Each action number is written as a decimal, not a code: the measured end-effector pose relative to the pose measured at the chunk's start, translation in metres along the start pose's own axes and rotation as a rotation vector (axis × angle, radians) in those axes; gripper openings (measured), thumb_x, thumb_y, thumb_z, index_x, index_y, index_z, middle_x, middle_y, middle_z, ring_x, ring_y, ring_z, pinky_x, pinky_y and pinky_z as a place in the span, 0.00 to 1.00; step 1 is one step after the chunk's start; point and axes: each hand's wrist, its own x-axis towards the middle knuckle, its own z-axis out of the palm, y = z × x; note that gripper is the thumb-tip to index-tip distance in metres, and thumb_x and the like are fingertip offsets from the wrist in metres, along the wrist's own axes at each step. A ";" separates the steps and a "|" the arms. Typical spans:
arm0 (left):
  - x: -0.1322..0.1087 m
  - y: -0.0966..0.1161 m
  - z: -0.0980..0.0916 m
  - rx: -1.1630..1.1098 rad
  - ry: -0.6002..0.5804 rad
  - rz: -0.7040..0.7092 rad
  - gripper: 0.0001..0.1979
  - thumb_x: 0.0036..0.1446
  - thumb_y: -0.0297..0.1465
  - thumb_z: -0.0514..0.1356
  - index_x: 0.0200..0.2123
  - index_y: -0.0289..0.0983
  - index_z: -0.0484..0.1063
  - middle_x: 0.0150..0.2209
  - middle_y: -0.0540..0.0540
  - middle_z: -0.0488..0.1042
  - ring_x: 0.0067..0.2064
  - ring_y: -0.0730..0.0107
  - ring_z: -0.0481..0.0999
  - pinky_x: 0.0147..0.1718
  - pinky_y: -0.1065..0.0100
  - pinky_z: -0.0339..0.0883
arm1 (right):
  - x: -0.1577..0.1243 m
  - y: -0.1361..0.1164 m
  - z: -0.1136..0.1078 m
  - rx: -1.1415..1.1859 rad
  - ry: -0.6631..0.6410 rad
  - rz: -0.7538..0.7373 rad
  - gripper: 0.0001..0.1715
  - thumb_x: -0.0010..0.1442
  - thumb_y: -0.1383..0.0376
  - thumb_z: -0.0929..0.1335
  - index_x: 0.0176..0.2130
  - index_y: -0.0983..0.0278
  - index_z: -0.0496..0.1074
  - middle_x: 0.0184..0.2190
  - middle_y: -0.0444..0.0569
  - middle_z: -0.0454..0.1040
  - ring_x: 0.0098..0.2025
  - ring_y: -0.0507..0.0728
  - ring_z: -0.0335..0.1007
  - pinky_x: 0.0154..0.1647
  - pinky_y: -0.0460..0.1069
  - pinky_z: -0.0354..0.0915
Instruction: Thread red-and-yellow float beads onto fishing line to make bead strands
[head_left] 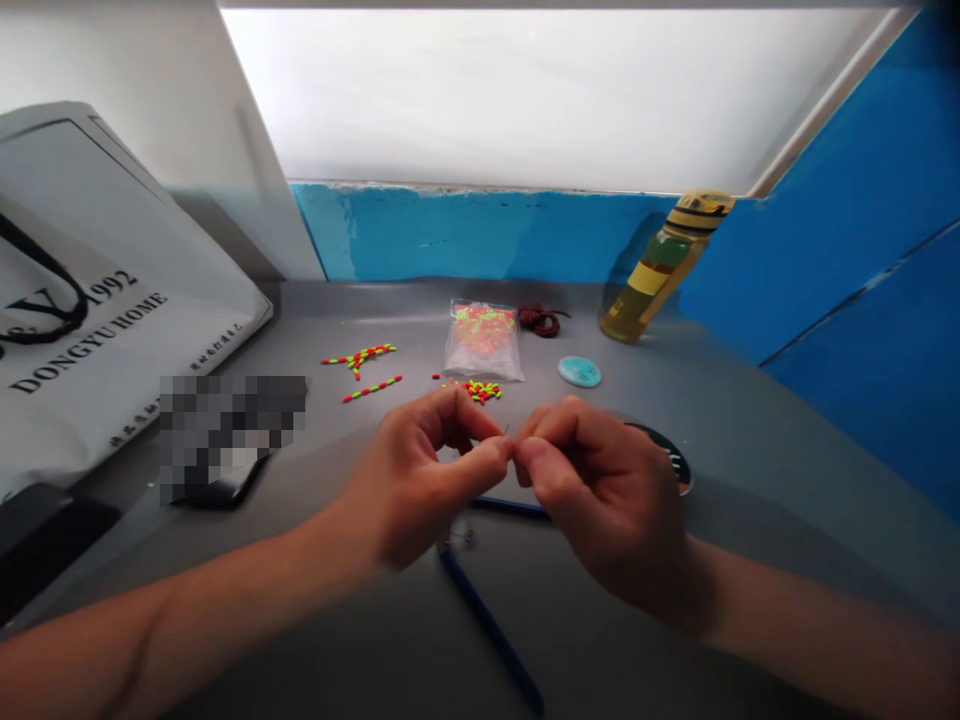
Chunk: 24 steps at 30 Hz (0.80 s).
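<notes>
My left hand [420,480] and my right hand [592,490] meet over the middle of a grey table [750,440], each closed in a pinch, fingertips touching. Whatever they pinch is too small to make out; a thin wire-like bit shows between them. A loose pile of small red-and-green beads [480,390] lies just beyond the hands, in front of a clear bag of the same beads [484,340]. Short strings of beads [360,356] lie to the left. Blue rods [487,625] lie under and below my hands.
A white printed bag [90,300] fills the left side, a dark phone-like object [217,480] beside it. A yellow bottle [664,265] leans at the back right, with a round light-blue spool [579,372], a dark red cord [538,319] and a black disc [671,455] nearby. Blue walls enclose the right.
</notes>
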 end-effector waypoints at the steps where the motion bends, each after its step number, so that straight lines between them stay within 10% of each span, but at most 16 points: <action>1: -0.001 0.000 0.000 0.002 -0.003 0.000 0.07 0.51 0.31 0.65 0.26 0.36 0.70 0.27 0.50 0.74 0.30 0.71 0.71 0.30 0.69 0.63 | 0.000 0.001 0.001 -0.011 0.013 -0.039 0.13 0.61 0.71 0.64 0.25 0.62 0.61 0.20 0.41 0.66 0.22 0.49 0.59 0.22 0.47 0.56; 24: -0.003 0.004 -0.001 0.094 -0.018 -0.001 0.09 0.53 0.35 0.65 0.27 0.35 0.74 0.28 0.48 0.77 0.30 0.70 0.73 0.29 0.68 0.64 | -0.002 0.004 0.003 -0.019 0.033 -0.159 0.12 0.62 0.73 0.62 0.28 0.61 0.59 0.21 0.40 0.64 0.22 0.48 0.57 0.22 0.46 0.54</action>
